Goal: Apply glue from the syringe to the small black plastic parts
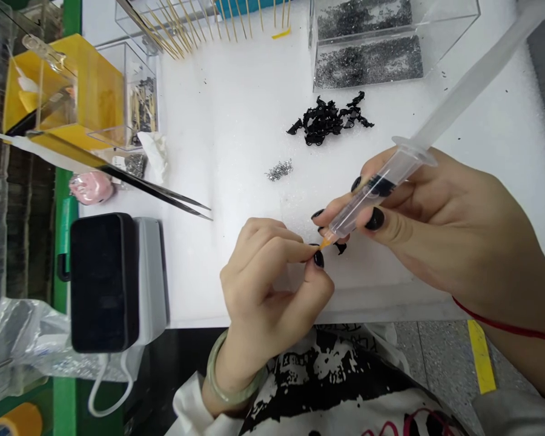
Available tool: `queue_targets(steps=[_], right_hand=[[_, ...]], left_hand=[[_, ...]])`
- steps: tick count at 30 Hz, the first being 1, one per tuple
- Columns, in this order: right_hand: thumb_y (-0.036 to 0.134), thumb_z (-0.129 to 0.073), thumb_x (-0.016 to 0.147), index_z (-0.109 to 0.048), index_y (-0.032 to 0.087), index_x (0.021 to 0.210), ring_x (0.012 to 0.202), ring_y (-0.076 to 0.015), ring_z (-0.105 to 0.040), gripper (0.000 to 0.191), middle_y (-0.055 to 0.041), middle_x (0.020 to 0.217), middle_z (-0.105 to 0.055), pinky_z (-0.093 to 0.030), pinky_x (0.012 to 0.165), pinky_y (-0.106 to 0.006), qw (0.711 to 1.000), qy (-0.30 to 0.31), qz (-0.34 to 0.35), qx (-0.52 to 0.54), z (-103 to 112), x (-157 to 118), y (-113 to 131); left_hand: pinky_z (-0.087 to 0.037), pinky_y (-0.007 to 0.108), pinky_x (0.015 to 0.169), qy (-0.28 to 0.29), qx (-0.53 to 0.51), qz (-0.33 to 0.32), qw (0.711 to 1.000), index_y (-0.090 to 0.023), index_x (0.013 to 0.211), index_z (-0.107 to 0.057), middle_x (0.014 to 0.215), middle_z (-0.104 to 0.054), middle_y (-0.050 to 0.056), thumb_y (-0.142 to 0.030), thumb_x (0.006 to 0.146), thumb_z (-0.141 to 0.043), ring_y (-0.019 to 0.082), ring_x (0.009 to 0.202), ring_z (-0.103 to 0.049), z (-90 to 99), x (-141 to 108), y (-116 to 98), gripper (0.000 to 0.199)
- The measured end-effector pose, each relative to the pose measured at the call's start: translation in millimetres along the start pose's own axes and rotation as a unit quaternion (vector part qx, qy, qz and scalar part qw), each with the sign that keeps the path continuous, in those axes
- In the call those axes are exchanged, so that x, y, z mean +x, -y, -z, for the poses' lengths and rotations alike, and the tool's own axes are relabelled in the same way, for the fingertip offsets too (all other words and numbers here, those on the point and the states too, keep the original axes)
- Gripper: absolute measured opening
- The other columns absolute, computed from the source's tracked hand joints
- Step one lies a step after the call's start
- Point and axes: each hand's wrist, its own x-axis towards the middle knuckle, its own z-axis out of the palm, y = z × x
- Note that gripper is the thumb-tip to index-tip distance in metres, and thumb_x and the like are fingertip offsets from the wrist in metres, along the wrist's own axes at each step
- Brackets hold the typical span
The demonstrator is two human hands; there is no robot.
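A clear syringe (367, 197) with an orange tip is held in my right hand (454, 224), its fingers wrapped round the barrel and its plunger drawn far out to the upper right. My left hand (272, 284) is closed in a pinch; the syringe tip meets its thumb and forefinger. What the left fingers hold is mostly hidden. A small black part (341, 248) shows just right of the pinch, under the syringe. Above my hands lie a pile of black plastic parts (322, 121) and a small heap of tiny silvery pieces (279, 170) on the white foam surface (236, 133).
Tweezers (154, 192) stick out from the left over the foam. A black-screened device (103, 281), a pink object (91, 187) and a yellow container (95, 85) stand at the left. Thin wooden sticks (234, 21) and a clear box (367, 60) of tiny pieces are at the far side.
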Motion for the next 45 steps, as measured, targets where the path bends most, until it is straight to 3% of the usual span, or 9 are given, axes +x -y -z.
queue_targets(steps=[5,9,23,40,45], right_hand=[[0.026,-0.076,0.091,-0.061,0.022,0.094,0.083,-0.0136,-0.076,0.015,0.0045,0.090,-0.077,-0.066,0.072,-0.018,0.999,-0.027,-0.008,-0.020,-0.4,1.6,1.2],[0.021,-0.072,0.092,-0.061,0.021,0.093,0.074,-0.0098,-0.075,0.011,0.0051,0.088,-0.075,-0.065,0.070,-0.015,0.999,-0.035,0.003,-0.018,-0.4,2.6,0.2],[0.022,-0.075,0.089,-0.062,0.023,0.093,0.076,-0.0116,-0.076,0.014,0.0061,0.087,-0.075,-0.066,0.069,-0.015,0.999,-0.040,-0.004,-0.009,-2.5,2.6,-1.5],[0.028,-0.075,0.091,-0.063,0.021,0.092,0.084,-0.0099,-0.075,0.014,0.0057,0.092,-0.076,-0.064,0.080,-0.012,0.998,-0.029,0.006,-0.063,1.5,2.7,-2.1],[0.029,-0.075,0.091,-0.062,0.022,0.092,0.083,-0.0114,-0.076,0.015,0.0060,0.092,-0.076,-0.066,0.080,-0.016,0.998,-0.028,0.006,-0.054,1.8,2.5,-2.3]], left_hand=[[-0.046,0.038,0.066,0.009,0.000,0.016,1.000,-0.019,0.085,-0.063,0.075,-0.060,0.002,0.003,0.076,-0.062,0.019,0.075,-0.054,-0.2,0.6,-0.9,0.024],[-0.049,0.037,0.067,0.013,0.016,0.012,1.000,-0.017,0.088,-0.065,0.079,-0.065,0.003,0.002,0.078,-0.063,0.018,0.076,-0.058,-2.3,2.4,-1.6,0.021],[-0.049,0.036,0.064,-0.023,0.073,-0.041,0.996,-0.015,0.080,-0.064,0.070,-0.065,0.003,0.006,0.076,-0.062,0.018,0.071,-0.058,-6.9,3.6,-0.2,0.022],[-0.047,0.036,0.065,-0.014,0.052,0.009,0.998,-0.019,0.079,-0.062,0.072,-0.061,0.001,0.004,0.076,-0.062,0.018,0.071,-0.055,-3.5,1.6,-2.7,0.022],[-0.046,0.035,0.064,-0.018,0.046,0.009,0.999,-0.019,0.079,-0.062,0.072,-0.059,0.000,0.004,0.074,-0.063,0.018,0.072,-0.055,-4.6,0.8,-2.0,0.024]])
